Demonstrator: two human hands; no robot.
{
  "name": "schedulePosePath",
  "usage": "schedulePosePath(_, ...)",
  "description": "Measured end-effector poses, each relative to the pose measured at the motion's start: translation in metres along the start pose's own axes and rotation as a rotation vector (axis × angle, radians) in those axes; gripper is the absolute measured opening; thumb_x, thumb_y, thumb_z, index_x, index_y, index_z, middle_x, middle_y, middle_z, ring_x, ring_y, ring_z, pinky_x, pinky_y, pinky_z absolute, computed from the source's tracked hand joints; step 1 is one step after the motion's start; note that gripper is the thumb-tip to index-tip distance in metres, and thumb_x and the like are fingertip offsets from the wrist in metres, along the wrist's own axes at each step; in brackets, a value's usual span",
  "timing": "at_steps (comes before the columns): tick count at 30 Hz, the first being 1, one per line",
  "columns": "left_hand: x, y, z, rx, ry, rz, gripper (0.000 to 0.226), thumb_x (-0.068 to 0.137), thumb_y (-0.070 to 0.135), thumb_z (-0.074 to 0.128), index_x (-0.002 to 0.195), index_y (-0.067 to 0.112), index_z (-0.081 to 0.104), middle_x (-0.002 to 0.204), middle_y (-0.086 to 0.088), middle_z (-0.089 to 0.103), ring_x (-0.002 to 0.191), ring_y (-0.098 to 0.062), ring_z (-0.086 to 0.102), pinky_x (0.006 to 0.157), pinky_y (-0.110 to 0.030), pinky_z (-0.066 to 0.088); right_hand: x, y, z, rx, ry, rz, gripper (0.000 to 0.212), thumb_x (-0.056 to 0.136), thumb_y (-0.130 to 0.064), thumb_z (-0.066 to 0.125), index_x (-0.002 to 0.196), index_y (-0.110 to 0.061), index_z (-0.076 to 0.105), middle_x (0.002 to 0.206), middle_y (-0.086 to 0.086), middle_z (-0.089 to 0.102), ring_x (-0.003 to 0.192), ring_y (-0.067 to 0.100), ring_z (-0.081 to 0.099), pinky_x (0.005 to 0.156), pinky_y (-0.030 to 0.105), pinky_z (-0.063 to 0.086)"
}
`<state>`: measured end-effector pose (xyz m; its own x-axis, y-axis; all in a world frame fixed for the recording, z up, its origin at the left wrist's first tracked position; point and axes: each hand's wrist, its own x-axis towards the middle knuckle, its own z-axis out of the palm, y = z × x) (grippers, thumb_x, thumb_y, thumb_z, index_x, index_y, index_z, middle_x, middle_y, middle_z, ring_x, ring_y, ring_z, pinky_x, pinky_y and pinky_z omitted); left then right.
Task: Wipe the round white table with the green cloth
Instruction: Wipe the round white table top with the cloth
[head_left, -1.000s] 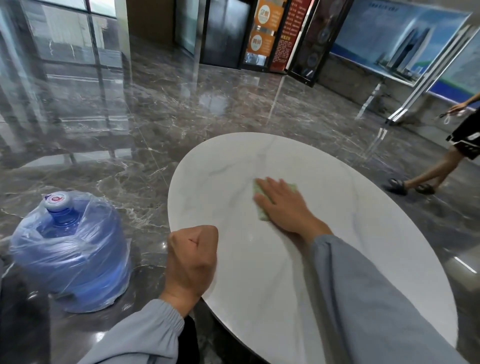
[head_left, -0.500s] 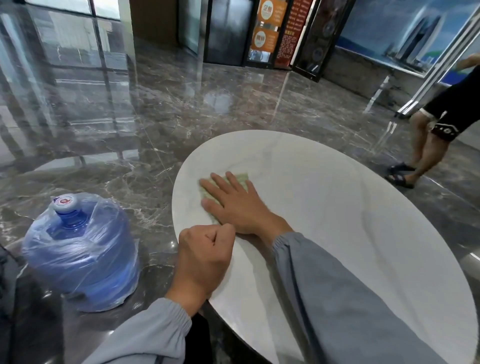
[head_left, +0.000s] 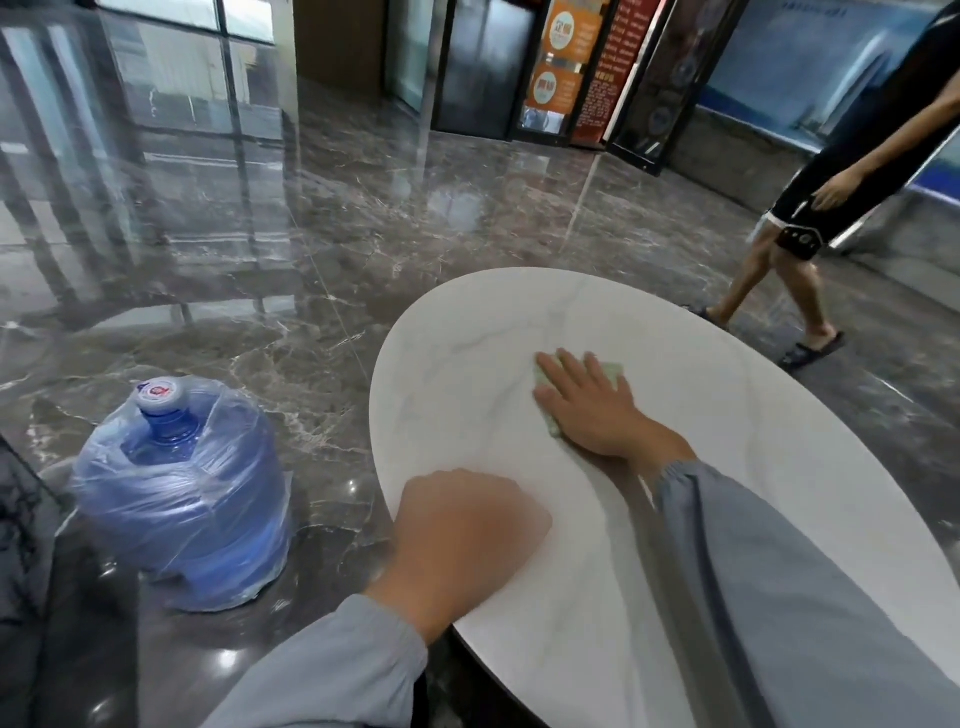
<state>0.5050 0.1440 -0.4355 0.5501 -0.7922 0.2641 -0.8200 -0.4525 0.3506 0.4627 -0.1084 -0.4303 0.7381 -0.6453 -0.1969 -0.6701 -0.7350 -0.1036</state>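
The right hand (head_left: 587, 415) lies flat with fingers straight and spread, pressing the green cloth (head_left: 612, 372) onto the round white counter (head_left: 457, 395). Half a second ago it was by the left rim; it has swept back toward the middle. The left hand (head_left: 462, 530), blurred, stays fisted on nothing at the near rim. This looks like mid-stroke wiping, with the far and right side probably still to do.
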Motion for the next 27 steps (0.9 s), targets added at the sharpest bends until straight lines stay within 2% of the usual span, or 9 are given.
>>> schedulePosePath(3,-0.003,0.003,-0.003,0.099,0.035,0.112,0.052,0.074,0.04,0.071,0.048,0.021,0.031,0.044,0.005,0.02,0.04,-0.019,0.023,0.048,-0.024,0.016,0.001,-0.064,0.01,-0.027,0.016,-0.296,0.06,0.104,-0.066,0.015,0.161,-0.053,-0.001,0.172,-0.018,-0.008,0.159,0.015,-0.015,0.123,0.055,-0.009)
schedulePosePath(6,-0.002,0.001,0.0,0.09,0.076,0.141,0.052,0.072,0.037,0.074,0.053,0.023,0.028,0.049,0.006,0.021,0.043,-0.018,0.024,0.048,-0.026,0.018,0.004,-0.07,0.012,0.006,0.018,-0.385,0.062,0.1,-0.072,0.017,0.159,-0.057,0.005,0.172,-0.022,-0.001,0.159,0.009,-0.01,0.123,0.049,-0.006)
schedulePosePath(10,0.0,0.001,0.003,0.036,0.085,0.226,0.029,0.084,0.032,0.064,0.064,0.022,0.045,0.061,0.006,0.042,0.061,-0.02,0.042,0.06,-0.038,0.039,0.011,-0.009,0.003,0.015,0.059,-0.17,0.061,0.102,-0.072,0.02,0.159,-0.058,0.006,0.173,-0.019,0.002,0.16,0.014,-0.004,0.126,0.052,0.002)
schedulePosePath(13,0.0,-0.001,0.006,-0.012,0.133,0.228,0.015,0.089,0.031,0.053,0.078,0.021,0.056,0.076,0.003,0.048,0.073,-0.022,0.044,0.068,-0.04,0.039,0.014,0.04,-0.003,-0.005,0.056,0.056,0.063,0.101,-0.071,0.018,0.161,-0.054,0.004,0.174,-0.016,0.001,0.16,0.019,-0.003,0.126,0.057,0.004)
schedulePosePath(15,0.001,-0.003,0.007,-0.038,0.145,0.231,0.013,0.091,0.031,0.052,0.083,0.023,0.059,0.082,0.004,0.049,0.077,-0.022,0.045,0.071,-0.039,0.039,0.017,0.042,-0.006,0.006,0.026,0.116,0.063,0.102,-0.07,0.017,0.161,-0.053,0.002,0.173,-0.017,-0.004,0.16,0.02,-0.007,0.125,0.059,0.0)
schedulePosePath(17,-0.001,-0.004,0.008,-0.096,0.171,0.233,0.016,0.092,0.031,0.054,0.081,0.023,0.063,0.081,0.006,0.052,0.077,-0.02,0.049,0.07,-0.04,0.041,0.019,0.012,-0.005,-0.014,-0.007,0.028,0.06,0.105,-0.065,0.017,0.161,-0.053,-0.002,0.173,-0.016,-0.009,0.16,0.021,-0.013,0.122,0.06,-0.005)
schedulePosePath(23,-0.002,-0.004,0.007,-0.176,0.263,0.24,0.019,0.09,0.032,0.062,0.074,0.024,0.069,0.078,0.007,0.059,0.076,-0.018,0.055,0.066,-0.042,0.044,0.004,-0.103,0.017,-0.074,-0.01,-0.587,0.053,0.105,-0.065,0.017,0.153,-0.065,-0.006,0.172,-0.021,-0.005,0.158,0.01,-0.015,0.121,0.045,-0.01)
schedulePosePath(25,-0.001,-0.004,0.007,-0.171,0.255,0.237,0.019,0.091,0.032,0.061,0.076,0.024,0.069,0.077,0.007,0.059,0.076,-0.018,0.056,0.066,-0.042,0.045,0.009,-0.089,0.008,-0.038,-0.042,-0.596,0.054,0.103,-0.07,0.018,0.151,-0.068,-0.005,0.171,-0.024,-0.004,0.158,0.008,-0.013,0.121,0.042,-0.009)
schedulePosePath(27,-0.001,-0.005,0.007,-0.16,0.264,0.228,0.02,0.091,0.031,0.06,0.075,0.023,0.068,0.075,0.007,0.057,0.074,-0.018,0.055,0.065,-0.041,0.046,0.02,-0.049,0.0,-0.033,-0.005,-0.412,0.058,0.104,-0.07,0.021,0.158,-0.06,0.003,0.172,-0.021,0.0,0.159,0.012,-0.007,0.126,0.044,-0.003)
